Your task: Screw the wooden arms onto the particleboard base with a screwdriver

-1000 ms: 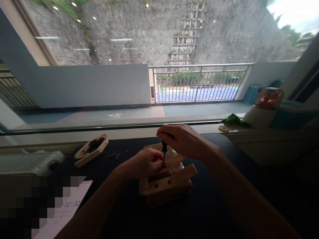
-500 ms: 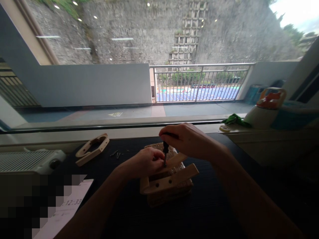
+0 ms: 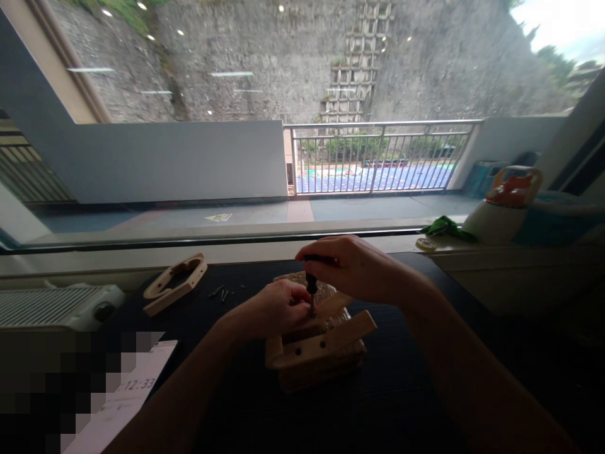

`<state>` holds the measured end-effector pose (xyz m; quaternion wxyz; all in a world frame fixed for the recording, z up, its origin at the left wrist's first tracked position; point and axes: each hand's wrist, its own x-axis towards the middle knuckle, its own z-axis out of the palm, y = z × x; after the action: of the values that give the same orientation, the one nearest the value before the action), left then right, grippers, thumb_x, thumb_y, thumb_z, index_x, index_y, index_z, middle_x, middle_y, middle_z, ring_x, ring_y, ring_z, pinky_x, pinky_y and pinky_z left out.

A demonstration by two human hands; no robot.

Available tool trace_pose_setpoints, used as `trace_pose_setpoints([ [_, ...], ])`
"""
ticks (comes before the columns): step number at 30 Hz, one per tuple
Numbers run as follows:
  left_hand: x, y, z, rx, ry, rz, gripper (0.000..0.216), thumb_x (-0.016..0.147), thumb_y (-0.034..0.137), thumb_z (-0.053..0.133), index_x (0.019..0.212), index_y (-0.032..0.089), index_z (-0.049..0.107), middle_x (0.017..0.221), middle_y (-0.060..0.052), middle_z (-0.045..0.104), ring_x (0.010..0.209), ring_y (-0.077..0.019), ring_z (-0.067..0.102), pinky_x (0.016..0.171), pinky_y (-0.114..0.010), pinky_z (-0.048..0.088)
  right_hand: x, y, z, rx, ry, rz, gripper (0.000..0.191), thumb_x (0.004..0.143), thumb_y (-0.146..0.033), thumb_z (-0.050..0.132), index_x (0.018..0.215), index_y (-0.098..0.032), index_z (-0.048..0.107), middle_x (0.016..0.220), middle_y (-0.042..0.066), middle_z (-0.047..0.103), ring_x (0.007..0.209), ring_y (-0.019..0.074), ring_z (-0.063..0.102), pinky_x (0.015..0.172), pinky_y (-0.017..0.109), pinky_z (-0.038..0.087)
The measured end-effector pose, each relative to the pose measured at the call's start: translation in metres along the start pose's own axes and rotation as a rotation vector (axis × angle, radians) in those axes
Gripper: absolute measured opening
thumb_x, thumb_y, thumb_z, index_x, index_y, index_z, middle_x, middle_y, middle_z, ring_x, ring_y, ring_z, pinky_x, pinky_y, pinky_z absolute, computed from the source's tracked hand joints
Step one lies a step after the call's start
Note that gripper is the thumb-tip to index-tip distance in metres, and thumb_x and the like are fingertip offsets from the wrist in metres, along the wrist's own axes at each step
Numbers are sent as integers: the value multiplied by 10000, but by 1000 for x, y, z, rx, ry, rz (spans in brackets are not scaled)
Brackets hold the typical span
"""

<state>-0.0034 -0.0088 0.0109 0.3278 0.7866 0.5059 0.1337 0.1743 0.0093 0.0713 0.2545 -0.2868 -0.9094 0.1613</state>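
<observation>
In my right hand (image 3: 347, 265) is a screwdriver (image 3: 311, 284) with a black handle, the fingers wrapped over its top. Its shaft points down to a pale wooden frame (image 3: 350, 332) with dark round holes along one bar. My left hand (image 3: 278, 306) is closed in a pinch beside the screwdriver's tip, over the far bar; what the fingertips hold there is hidden. Beneath the frame lies a block in crinkled clear wrapping (image 3: 326, 291). The frame's left end sticks out past the block.
A second wooden piece (image 3: 198, 271), curved with holes, and several loose screws (image 3: 224, 295) lie on the dark table (image 3: 392, 384). A phone-like lit screen (image 3: 123, 391) is at lower left. A radiator (image 3: 57, 306) stands left; a green cloth (image 3: 447, 228) lies on the windowsill.
The screwdriver's handle has tipped slightly left, and my right hand has shifted a little left and turned with it. My left hand and the wooden frame stay put.
</observation>
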Motion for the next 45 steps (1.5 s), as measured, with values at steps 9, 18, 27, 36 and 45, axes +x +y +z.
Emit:
trace_pose_setpoints([
  [9,1,-1,1,15,13,0,231,757,304,468,761,169,656,669,14,557,576,-96,460,517,-200,336,1,5,0,-47,35,57,249,847,-292,455,867,-148,658,643,-6,584,542,72,439,518,232,271],
  [18,1,-4,1,-25,-4,-11,239,763,318,464,761,158,640,683,1,565,576,-105,469,502,-205,339,-1,-2,-1,31,-40,36,266,861,-279,432,964,-164,648,643,-22,571,513,55,410,507,220,276],
  [27,-1,-1,0,-6,-1,-20,244,763,329,470,768,162,648,669,7,573,572,-106,479,505,-206,340,1,1,1,58,-1,31,263,863,-300,453,908,-144,660,676,-10,598,554,60,450,516,211,297],
  [36,0,2,-1,32,-3,14,219,765,285,472,769,175,662,655,12,585,582,-104,488,526,-205,350,3,5,6,-27,70,50,273,861,-357,464,874,-167,660,673,-15,611,560,66,478,515,218,297],
  [45,-3,4,-4,16,-38,35,235,779,357,496,783,179,649,745,-1,603,661,-126,537,567,-206,386,2,1,5,-45,56,4,264,857,-290,448,942,-165,665,669,-14,601,545,66,442,519,227,282],
])
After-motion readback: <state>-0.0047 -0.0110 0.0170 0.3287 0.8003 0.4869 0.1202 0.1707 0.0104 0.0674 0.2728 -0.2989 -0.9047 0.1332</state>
